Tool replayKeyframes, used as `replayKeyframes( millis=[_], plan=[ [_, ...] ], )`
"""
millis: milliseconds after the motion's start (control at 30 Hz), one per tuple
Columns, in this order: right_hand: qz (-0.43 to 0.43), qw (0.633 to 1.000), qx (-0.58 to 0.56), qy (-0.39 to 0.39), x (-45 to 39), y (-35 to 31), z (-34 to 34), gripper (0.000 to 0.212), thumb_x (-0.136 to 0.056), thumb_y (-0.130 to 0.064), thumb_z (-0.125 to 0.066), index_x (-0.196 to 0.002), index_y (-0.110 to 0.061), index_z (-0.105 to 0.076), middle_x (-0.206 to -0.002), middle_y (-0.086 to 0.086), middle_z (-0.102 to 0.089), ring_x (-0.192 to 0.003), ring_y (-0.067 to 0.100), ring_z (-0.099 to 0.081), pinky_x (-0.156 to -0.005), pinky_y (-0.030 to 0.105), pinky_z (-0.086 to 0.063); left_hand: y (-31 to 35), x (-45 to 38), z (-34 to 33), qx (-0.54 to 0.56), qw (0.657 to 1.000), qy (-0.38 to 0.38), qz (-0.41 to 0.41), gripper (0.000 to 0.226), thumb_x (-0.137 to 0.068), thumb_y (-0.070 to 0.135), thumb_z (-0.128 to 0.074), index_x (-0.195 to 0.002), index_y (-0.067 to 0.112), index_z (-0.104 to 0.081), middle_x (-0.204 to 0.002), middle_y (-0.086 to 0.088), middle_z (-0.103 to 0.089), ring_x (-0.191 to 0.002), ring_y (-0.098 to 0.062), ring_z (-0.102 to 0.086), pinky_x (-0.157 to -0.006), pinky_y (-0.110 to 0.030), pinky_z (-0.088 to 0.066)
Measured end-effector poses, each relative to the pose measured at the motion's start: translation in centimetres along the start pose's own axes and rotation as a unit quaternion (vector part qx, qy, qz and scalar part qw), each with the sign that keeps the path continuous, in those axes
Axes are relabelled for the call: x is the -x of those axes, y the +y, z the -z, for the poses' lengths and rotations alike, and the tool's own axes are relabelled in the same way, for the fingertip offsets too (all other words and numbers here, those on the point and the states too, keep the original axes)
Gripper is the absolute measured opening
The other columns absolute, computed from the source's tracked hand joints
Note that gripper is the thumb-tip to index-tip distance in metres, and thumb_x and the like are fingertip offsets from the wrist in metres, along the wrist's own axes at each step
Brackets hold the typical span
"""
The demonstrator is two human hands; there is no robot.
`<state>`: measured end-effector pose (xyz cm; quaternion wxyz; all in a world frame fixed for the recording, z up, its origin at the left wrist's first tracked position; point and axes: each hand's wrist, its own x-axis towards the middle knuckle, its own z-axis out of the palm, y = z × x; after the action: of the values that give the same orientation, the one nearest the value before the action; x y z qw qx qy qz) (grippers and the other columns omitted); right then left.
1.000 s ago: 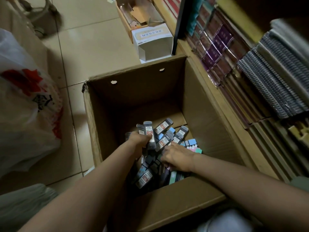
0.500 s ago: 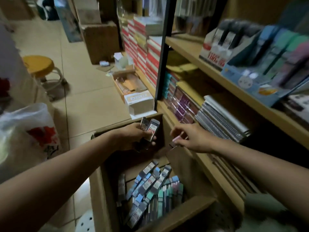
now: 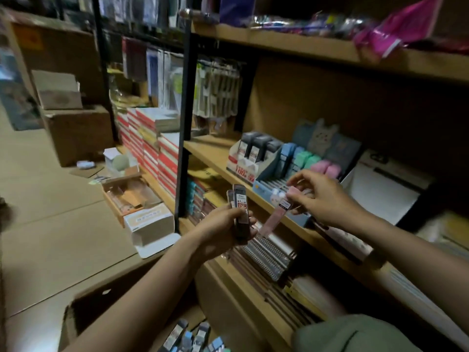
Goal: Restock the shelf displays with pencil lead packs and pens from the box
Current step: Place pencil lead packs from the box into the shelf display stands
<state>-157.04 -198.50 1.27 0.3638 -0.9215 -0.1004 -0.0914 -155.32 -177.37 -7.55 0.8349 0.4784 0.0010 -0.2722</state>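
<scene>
My left hand (image 3: 223, 224) grips a small bunch of grey pencil lead packs (image 3: 240, 209) upright in front of the shelf. My right hand (image 3: 322, 199) pinches a pink lead pack (image 3: 275, 219) that hangs down at the front of the blue display tray (image 3: 264, 186). That tray holds blue, green and pink packs (image 3: 304, 158). Left of it stands a white and red display (image 3: 243, 163) with grey packs. The cardboard box (image 3: 83, 308) sits on the floor below, with more packs (image 3: 193, 336) inside.
Spiral notebooks (image 3: 266, 255) lie on the lower shelf under my hands. Stacked red and white books (image 3: 152, 146) stand left of a black shelf post (image 3: 184, 138). A white carton (image 3: 149, 224) and brown boxes (image 3: 76, 133) sit on the tiled floor.
Both hands rose out of the box with lead packs. The view lifted from the box to the shelf, and my right hand moved to the blue display tray.
</scene>
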Motion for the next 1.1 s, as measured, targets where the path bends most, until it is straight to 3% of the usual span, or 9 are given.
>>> replayKeyframes(
  millis=[133,233,367,467,633,900,1100],
  plan=[
    [-0.022,0.996,0.060,0.063,-0.4,-0.3,4.5,0.018,-0.084,-0.013,-0.074,-0.095,-0.022,-0.063,-0.085,0.002,-0.070,-0.067,0.010,-0.072,-0.062,0.027,-0.060,1.0,-0.6,-1.7,-0.003,1.000,-0.013,0.014,0.025,-0.096,0.007,-0.046,-0.120,0.002,-0.050,-0.091,-0.014,-0.054,-0.071,-0.022,-0.054,-0.056,-0.030,-0.048],
    [-0.025,0.985,0.116,0.122,-0.9,-0.6,7.9,0.019,-0.080,-0.022,-0.077,-0.096,-0.023,-0.067,-0.087,-0.005,-0.071,-0.078,0.008,-0.071,-0.069,0.028,-0.059,1.6,-1.7,-2.0,-0.020,1.000,-0.003,0.020,0.015,-0.098,0.012,-0.046,-0.110,0.005,-0.051,-0.084,-0.012,-0.053,-0.064,-0.021,-0.051,-0.060,-0.032,-0.041],
    [-0.006,0.969,0.168,0.181,-1.3,-0.5,9.7,0.014,-0.081,-0.023,-0.078,-0.092,-0.026,-0.069,-0.083,-0.007,-0.072,-0.077,0.009,-0.070,-0.072,0.032,-0.060,2.2,-3.2,-1.8,0.014,1.000,0.003,0.018,0.024,-0.100,0.021,-0.047,-0.119,0.008,-0.051,-0.084,-0.010,-0.054,-0.068,-0.019,-0.050,-0.060,-0.030,-0.044],
    [0.009,0.959,0.220,0.177,-1.9,0.0,8.8,0.014,-0.083,-0.024,-0.075,-0.095,-0.020,-0.070,-0.086,-0.006,-0.069,-0.080,0.008,-0.067,-0.072,0.027,-0.056,2.2,-3.9,-1.6,0.015,1.000,0.002,0.026,0.024,-0.100,0.019,-0.047,-0.121,0.011,-0.052,-0.089,-0.011,-0.054,-0.073,-0.020,-0.052,-0.065,-0.032,-0.046],
    [0.019,0.947,0.283,0.152,-3.6,0.9,6.9,0.013,-0.081,-0.021,-0.077,-0.089,-0.015,-0.070,-0.077,-0.009,-0.062,-0.071,-0.005,-0.055,-0.059,0.011,-0.038,1.9,-4.6,-1.4,-0.005,1.000,0.008,0.024,0.020,-0.098,0.017,-0.050,-0.115,0.010,-0.057,-0.107,-0.014,-0.055,-0.093,-0.025,-0.048,-0.075,-0.037,-0.047],
    [0.010,0.946,0.292,0.141,-3.8,2.4,6.6,0.010,-0.081,-0.020,-0.076,-0.086,-0.019,-0.068,-0.077,-0.009,-0.063,-0.069,-0.008,-0.054,-0.054,0.008,-0.036,1.7,-4.4,-1.1,-0.019,1.000,0.013,0.005,0.021,-0.092,-0.001,-0.050,-0.109,0.009,-0.057,-0.096,-0.012,-0.053,-0.085,-0.022,-0.046,-0.072,-0.034,-0.042],
    [0.011,0.947,0.287,0.146,-3.7,2.3,6.7,0.017,-0.078,-0.023,-0.080,-0.088,-0.021,-0.066,-0.074,-0.017,-0.058,-0.068,-0.007,-0.055,-0.050,0.007,-0.041,1.5,-4.2,-1.4,-0.073,0.997,0.003,-0.027,0.026,-0.094,0.003,-0.055,-0.119,0.010,-0.054,-0.102,-0.013,-0.055,-0.091,-0.025,-0.049,-0.076,-0.038,-0.044]
  ],
)
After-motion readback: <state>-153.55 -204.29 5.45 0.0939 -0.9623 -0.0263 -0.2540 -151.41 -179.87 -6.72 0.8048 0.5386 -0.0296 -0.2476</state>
